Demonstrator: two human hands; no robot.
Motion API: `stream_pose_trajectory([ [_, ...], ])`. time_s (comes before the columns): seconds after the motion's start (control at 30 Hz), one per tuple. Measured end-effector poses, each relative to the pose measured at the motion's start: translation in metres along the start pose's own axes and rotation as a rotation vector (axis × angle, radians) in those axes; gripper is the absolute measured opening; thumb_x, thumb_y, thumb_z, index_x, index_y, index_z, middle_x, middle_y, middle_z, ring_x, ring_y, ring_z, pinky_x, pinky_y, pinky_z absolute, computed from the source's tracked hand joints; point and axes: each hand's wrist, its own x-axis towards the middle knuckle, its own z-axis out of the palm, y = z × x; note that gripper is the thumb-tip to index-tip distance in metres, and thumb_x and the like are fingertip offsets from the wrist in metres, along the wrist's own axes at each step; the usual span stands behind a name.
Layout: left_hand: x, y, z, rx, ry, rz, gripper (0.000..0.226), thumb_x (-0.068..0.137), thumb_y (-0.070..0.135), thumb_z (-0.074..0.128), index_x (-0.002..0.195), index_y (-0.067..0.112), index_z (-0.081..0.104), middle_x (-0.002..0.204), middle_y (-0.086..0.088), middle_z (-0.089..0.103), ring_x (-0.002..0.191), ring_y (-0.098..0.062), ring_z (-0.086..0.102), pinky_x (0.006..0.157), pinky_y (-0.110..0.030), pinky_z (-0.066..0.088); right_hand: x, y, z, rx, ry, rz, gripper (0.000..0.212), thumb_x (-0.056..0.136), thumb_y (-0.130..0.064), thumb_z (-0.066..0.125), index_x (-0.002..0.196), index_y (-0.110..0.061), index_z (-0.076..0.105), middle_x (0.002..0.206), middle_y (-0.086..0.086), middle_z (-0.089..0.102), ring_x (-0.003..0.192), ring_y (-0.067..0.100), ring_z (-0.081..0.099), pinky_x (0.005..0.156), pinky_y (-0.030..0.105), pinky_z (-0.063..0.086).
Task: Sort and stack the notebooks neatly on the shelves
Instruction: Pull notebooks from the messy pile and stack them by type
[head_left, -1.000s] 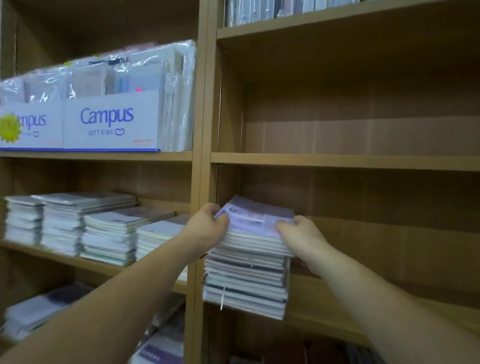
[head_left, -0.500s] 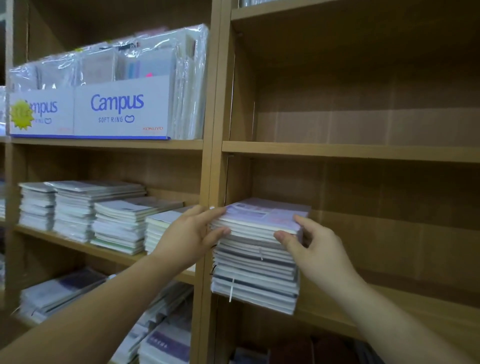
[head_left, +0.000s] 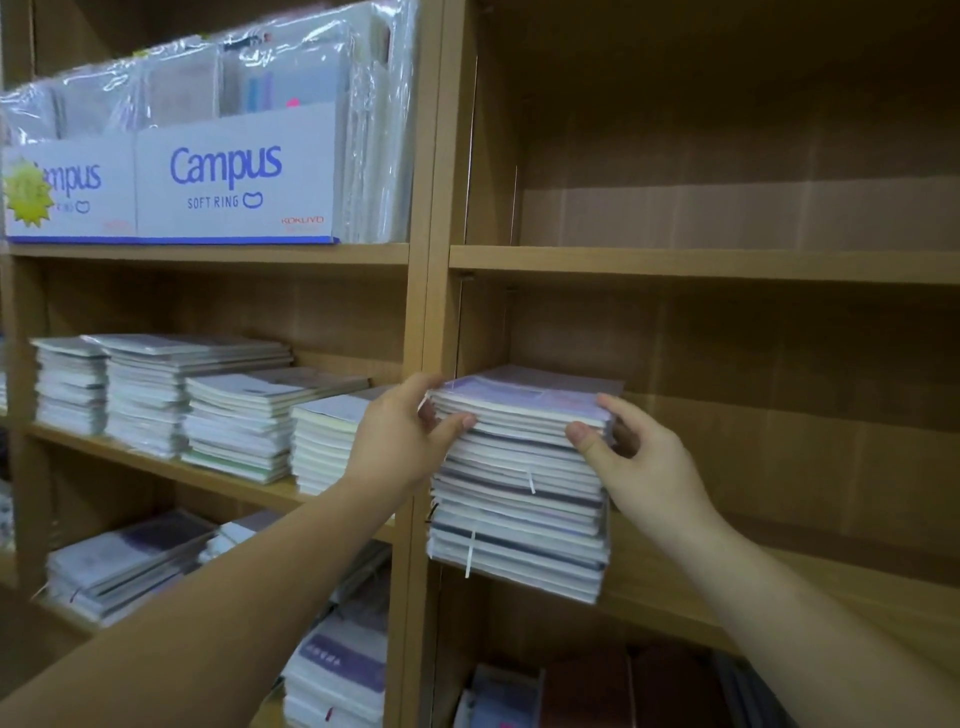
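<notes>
On the upper-left shelf (head_left: 208, 253), two white "Campus SOFT RING" boxes (head_left: 234, 176).

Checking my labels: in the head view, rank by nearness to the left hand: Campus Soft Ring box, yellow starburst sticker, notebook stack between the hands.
From the left hand:
1. notebook stack: touching it, on its right.
2. Campus Soft Ring box: shelf above, to the left.
3. yellow starburst sticker: same upper shelf, far left edge.
</notes>
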Motion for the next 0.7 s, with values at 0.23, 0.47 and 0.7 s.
stream_pose_trajectory([
  [0.23,0.007,-0.002,0.01,-0.153,0.031,-0.075,0.033,0.093,0.041,0.071,0.123,0.034,0.06,0.101,0.008,0.062,0.093,-0.011,0.061,0.071,-0.026,0.051,0.009,0.007,0.0,0.054,0.019,0.021,0.064,0.084,-0.058,0.07,0.143,-0.04,0.052,0.138,-0.003,0.057,0.121,0.015,0.054,0.091,0.032,0.053],
  [0.47,0.0,-0.006,0.014,-0.072,0.01,-0.036,0.047,0.098,0.036,0.065,0.143,0.037,0.05,0.097,0.008,0.062,0.089,-0.01,0.061,0.077,-0.029,0.055,0.005,0.016,0.008,-0.022,-0.019,-0.031,0.073,0.091,-0.058,0.062,0.155,-0.043,0.031,0.15,-0.009,0.049,0.131,0.014,0.051,0.092,0.026,0.048],
  [0.7,-0.044,-0.008,0.018,-0.1,0.068,0.028,0.041,0.098,0.029,0.065,0.135,0.037,0.051,0.116,0.019,0.056,0.105,0.001,0.056,0.094,-0.029,0.052,-0.022,0.019,0.005,0.202,0.02,-0.007,0.031,0.095,-0.033,0.068,0.125,-0.028,0.062,0.11,-0.021,0.068,0.093,-0.017,0.063,0.077,0.01,0.052],
])
